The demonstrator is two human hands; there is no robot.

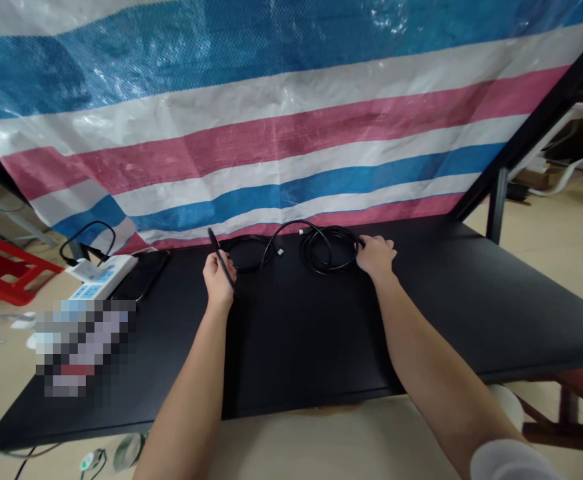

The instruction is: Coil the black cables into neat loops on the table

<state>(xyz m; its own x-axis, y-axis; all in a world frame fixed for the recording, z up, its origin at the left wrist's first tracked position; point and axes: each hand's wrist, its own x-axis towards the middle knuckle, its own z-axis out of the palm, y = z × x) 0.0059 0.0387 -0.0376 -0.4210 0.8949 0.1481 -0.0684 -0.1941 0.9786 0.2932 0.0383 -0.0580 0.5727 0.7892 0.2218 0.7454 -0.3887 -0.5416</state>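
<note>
My left hand [218, 279] is closed around a slim black strip [221, 257], which slants up past the fingers; whether it is a strap or part of a cable I cannot tell. Just right of this hand, a black cable loop [251, 252] lies on the black tabletop [301, 333]. Further right lies a larger coiled black cable [326, 267], its outer edge pinched by the fingers of my right hand [375, 255]. One cable arc [291, 224] links the two coils. Two pale connector ends, a left one [280, 252] and a right one [301, 232], show between them.
A white power strip [104, 277] with plugs and a dark phone [144, 275] occupy the table's left side. Behind stands a striped plastic sheet [271, 153]. Black frame posts [496, 203] rise at the sides. A red stool [9, 267] is off to the left.
</note>
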